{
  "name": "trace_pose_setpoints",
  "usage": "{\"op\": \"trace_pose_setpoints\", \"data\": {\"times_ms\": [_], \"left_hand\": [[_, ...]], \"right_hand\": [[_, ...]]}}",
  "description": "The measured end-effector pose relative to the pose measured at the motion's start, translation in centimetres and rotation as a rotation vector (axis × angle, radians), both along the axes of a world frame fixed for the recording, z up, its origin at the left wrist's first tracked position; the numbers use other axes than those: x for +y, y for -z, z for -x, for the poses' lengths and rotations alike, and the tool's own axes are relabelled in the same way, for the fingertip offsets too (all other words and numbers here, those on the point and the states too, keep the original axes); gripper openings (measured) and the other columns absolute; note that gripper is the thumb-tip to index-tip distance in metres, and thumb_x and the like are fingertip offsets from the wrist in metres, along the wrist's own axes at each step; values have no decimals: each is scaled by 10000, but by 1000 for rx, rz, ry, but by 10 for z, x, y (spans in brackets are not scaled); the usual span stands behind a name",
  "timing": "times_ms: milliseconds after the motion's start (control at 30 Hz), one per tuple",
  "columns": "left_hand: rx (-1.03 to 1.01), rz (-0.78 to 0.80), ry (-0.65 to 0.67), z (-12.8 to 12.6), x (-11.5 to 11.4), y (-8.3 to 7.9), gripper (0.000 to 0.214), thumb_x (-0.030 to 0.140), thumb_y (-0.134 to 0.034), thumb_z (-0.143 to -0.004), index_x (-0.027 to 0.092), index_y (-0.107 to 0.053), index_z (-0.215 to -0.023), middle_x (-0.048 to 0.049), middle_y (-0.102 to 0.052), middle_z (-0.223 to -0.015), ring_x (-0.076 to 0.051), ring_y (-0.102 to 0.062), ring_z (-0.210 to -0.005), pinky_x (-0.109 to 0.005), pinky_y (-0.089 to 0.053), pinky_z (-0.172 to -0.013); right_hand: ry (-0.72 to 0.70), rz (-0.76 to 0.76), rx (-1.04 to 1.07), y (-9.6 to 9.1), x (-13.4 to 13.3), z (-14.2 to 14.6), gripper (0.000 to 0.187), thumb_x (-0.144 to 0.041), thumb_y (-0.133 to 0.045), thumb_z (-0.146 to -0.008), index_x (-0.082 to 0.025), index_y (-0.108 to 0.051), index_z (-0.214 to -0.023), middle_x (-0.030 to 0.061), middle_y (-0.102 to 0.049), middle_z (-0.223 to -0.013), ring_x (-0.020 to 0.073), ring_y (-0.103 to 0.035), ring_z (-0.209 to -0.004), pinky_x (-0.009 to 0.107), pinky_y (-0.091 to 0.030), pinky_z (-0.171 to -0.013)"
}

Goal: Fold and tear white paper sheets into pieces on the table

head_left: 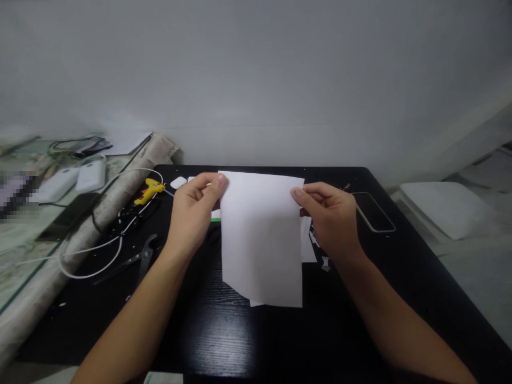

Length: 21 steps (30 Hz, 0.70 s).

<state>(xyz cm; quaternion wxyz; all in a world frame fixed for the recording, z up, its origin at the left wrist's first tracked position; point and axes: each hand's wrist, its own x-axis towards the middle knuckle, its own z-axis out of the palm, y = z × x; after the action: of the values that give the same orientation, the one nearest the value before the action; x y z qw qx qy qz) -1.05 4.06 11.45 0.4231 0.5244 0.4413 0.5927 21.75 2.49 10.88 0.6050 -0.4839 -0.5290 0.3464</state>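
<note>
A white sheet of paper (262,240) hangs upright over the table, held at its two top corners. Its lower left edge is cut or torn at a slant. My left hand (196,205) pinches the top left corner between thumb and fingers. At the top right corner, my right hand (330,216) grips the sheet the same way. Behind the sheet, other white paper (307,245) shows in part near my right hand, with small paper scraps (326,263) beside it. A green-edged item (216,216) is mostly hidden behind the sheet.
On the black table (224,346) lie scissors (146,256), a yellow glue gun (149,191), a white cable (120,250) and a small white case (178,182) at left. A phone (374,212) lies at right. A white stool (436,208) stands beyond the right edge.
</note>
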Motion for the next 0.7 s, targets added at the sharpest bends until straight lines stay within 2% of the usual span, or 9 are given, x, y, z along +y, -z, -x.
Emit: {"op": "trace_pose_setpoints", "data": {"times_ms": [67,167,233,333,400,467,600,700], "left_hand": [[11,38,38,0,1,2,267,431,-781,-828,187,-696,-760,21,-592,-613,-102,-511,-543,-236,-434,-531],[18,63,16,2,4,4,266,406,-794,-816,182,-688,-720,16,-602,-596,-110,-529,-540,-252,-455,-547],[6,66,4,3,7,6,258,410,-790,-817,184,-698,-734,7,-636,-621,-117,-554,-551,-266,-481,-565],[2,104,67,2,9,9,244,416,-793,-814,182,-730,-786,-12,-684,-686,-121,-584,-579,-270,-496,-578],[19,134,108,3,10,10,253,411,-803,-807,175,-728,-757,-7,-664,-657,-111,-562,-559,-250,-465,-545],[23,139,93,4,10,10,272,395,-820,-790,169,-703,-693,14,-606,-585,-94,-511,-513,-224,-405,-495],[-10,130,33,8,10,9,260,359,-846,-755,169,-695,-661,26,-575,-556,-84,-484,-494,-211,-365,-476],[-18,144,44,11,13,9,268,359,-843,-752,171,-689,-638,27,-556,-540,-87,-478,-488,-217,-363,-473]], "right_hand": [[17,-2,5,-1,0,1,93,-258,-793,-816,-190,-755,-765,-26,-650,-576,123,-615,-547,266,-578,-544],[24,-5,-13,-3,-2,2,100,-260,-789,-819,-188,-754,-758,-22,-652,-571,130,-626,-549,270,-584,-533],[29,-11,-30,-5,-4,3,107,-258,-787,-822,-187,-750,-750,-22,-649,-567,130,-625,-547,267,-583,-526],[66,-22,-18,-5,-4,3,102,-250,-783,-826,-186,-743,-756,-20,-657,-583,123,-623,-547,263,-584,-527],[91,-18,11,-4,-4,3,98,-247,-782,-824,-183,-742,-761,-17,-664,-594,121,-626,-547,260,-586,-527],[94,-4,38,-4,-3,4,99,-253,-784,-820,-180,-746,-764,-13,-671,-602,125,-635,-557,259,-587,-526],[39,50,91,-4,-5,4,123,-294,-793,-815,-191,-745,-768,-7,-687,-623,141,-662,-598,255,-583,-525],[-66,119,151,-6,-8,4,151,-345,-783,-833,-206,-734,-800,1,-707,-669,155,-680,-636,265,-588,-541]]}}
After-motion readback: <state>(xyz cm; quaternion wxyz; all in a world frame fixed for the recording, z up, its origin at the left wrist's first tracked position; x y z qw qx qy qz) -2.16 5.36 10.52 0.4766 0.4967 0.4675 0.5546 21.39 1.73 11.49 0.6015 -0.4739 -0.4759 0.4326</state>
